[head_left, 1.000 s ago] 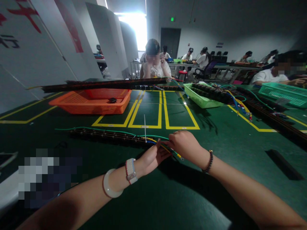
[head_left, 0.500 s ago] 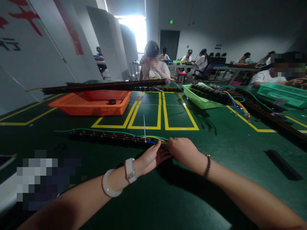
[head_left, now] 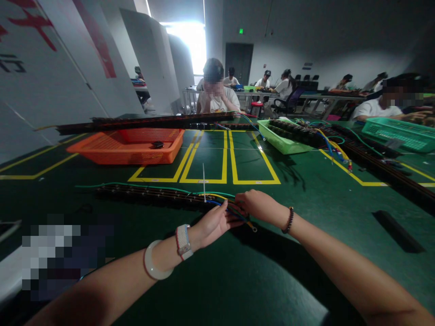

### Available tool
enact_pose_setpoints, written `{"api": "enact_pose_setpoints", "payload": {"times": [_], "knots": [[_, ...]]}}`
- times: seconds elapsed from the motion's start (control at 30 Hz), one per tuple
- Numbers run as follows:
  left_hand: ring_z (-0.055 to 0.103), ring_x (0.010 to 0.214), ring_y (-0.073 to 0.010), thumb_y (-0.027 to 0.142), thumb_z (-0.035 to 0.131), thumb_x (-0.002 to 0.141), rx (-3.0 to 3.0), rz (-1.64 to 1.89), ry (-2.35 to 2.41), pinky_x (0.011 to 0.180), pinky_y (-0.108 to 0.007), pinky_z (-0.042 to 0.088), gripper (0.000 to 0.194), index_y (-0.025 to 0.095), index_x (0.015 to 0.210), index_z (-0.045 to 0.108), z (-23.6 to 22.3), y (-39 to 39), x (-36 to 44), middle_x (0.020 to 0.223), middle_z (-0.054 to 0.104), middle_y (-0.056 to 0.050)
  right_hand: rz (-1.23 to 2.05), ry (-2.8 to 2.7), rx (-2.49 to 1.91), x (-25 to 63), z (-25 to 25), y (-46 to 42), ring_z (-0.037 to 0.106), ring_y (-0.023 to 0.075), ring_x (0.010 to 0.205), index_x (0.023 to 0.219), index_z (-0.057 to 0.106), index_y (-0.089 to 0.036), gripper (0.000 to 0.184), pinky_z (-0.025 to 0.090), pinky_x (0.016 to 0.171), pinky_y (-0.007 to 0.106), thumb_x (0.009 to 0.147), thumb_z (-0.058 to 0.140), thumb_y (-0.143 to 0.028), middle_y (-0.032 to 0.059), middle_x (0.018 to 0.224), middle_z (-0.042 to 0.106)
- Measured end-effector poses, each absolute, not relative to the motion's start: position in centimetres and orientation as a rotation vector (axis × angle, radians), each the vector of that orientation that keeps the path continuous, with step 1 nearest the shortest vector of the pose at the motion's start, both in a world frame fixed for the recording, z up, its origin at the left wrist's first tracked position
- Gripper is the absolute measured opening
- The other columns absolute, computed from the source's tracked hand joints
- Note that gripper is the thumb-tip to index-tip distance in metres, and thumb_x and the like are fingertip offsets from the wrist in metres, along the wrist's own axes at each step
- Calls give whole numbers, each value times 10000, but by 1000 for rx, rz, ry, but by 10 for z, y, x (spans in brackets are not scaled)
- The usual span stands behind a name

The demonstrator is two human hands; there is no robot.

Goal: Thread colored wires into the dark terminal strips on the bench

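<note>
A long black strip [head_left: 152, 195] with green, yellow and blue wires [head_left: 234, 213] lies across the green table in front of me. My left hand [head_left: 212, 224] pinches the wire bundle at the strip's right end. My right hand [head_left: 260, 206] is closed on the same wires just to the right. A white cable tie [head_left: 204, 183] stands upright from the bundle close to my fingers. The loose wire ends stick out below my right hand.
An orange basket [head_left: 131, 146] sits at the back left with another long black strip [head_left: 146, 121] across it. A green tray [head_left: 283, 138] of parts stands back right, a teal basket [head_left: 397, 133] farther right. Other people sit at tables behind. A flat black bar [head_left: 394, 230] lies right.
Both hands stayed at the strip's right end. My right hand shifted slightly along the wires, and the wire ends show again below it.
</note>
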State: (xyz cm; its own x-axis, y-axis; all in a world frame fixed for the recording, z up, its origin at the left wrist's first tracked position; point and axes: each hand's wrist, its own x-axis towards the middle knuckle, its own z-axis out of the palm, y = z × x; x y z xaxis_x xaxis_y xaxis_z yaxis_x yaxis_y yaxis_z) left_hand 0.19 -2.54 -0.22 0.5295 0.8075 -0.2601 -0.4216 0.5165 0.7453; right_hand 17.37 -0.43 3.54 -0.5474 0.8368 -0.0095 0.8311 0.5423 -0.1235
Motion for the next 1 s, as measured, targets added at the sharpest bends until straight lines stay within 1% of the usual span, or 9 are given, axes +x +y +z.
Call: {"api": "enact_pose_setpoints", "payload": {"times": [0.1, 0.17, 0.23, 0.3, 0.43, 0.53, 0.7, 0.77, 1.0], "knots": [[603, 1021, -231, 276, 448, 934, 687, 787, 671, 993, -455, 392, 246, 105, 1064, 567, -1, -26, 1, 1077, 631, -156, 209, -2674, -1502, 176, 35, 0, 578, 127, 613, 786, 646, -158, 319, 287, 513, 228, 943, 400, -289, 59, 721, 643], [599, 1032, -235, 273, 445, 934, 689, 786, 679, 1000, -461, 385, 246, 98, 1062, 561, 0, -26, 1, 1087, 627, -161, 136, -2589, -1534, 178, 34, 4, 582, 133, 639, 781, 645, -158, 395, 306, 544, 235, 966, 355, -352, 65, 737, 646], [598, 1035, -237, 281, 434, 938, 694, 785, 678, 1003, -468, 383, 258, 92, 1066, 555, 2, -26, 2, 1093, 624, -166, 65, -2505, -1541, 179, 31, 10, 597, 144, 709, 847, 646, -162, 361, 328, 587, 238, 964, 368, -362, 67, 801, 654], [598, 1033, -236, 292, 434, 939, 704, 777, 675, 1005, -470, 381, 265, 86, 1054, 556, 3, -26, 2, 1089, 623, -170, 48, -2497, -1520, 181, 26, 16, 601, 152, 784, 908, 642, -167, 272, 341, 621, 235, 935, 447, -354, 68, 865, 655], [600, 1027, -234, 308, 461, 928, 716, 775, 676, 1009, -464, 379, 256, 82, 978, 570, 5, -26, 1, 1059, 629, -176, 123, -2523, -1445, 181, 14, 25, 589, 138, 788, 901, 631, -185, 202, 338, 613, 220, 888, 535, -363, 40, 879, 652], [595, 1053, -243, 328, 480, 919, 711, 778, 677, 1013, -466, 375, 255, 92, 961, 568, 3, -25, 1, 1063, 628, -175, 45, -2476, -1497, 178, 9, 27, 593, 145, 790, 867, 619, -158, 219, 348, 629, 228, 907, 505, -341, 56, 869, 652], [598, 1063, -230, 331, 471, 924, 699, 776, 654, 1034, -460, 357, 249, 113, 1017, 550, 1, -23, 1, 1068, 627, -164, -57, -2363, -1617, 174, 8, 31, 610, 165, 818, 1002, 591, -138, 284, 366, 657, 240, 954, 407, -348, 105, 921, 656], [602, 1055, -234, 331, 463, 928, 695, 755, 648, 1037, -467, 355, 270, 105, 1050, 546, 1, -23, 1, 1085, 620, -171, -96, -2323, -1628, 175, 8, 33, 611, 170, 838, 1016, 585, -144, 289, 370, 659, 239, 959, 394, -353, 112, 941, 656], [621, 983, -225, 288, 477, 922, 684, 747, 666, 1011, -469, 381, 240, 82, 1004, 567, 2, -23, 2, 1054, 625, -166, -152, -2369, -1609, 176, 16, 27, 615, 181, 871, 910, 624, -140, 282, 400, 724, 249, 942, 438, -350, 104, 915, 664]]}}
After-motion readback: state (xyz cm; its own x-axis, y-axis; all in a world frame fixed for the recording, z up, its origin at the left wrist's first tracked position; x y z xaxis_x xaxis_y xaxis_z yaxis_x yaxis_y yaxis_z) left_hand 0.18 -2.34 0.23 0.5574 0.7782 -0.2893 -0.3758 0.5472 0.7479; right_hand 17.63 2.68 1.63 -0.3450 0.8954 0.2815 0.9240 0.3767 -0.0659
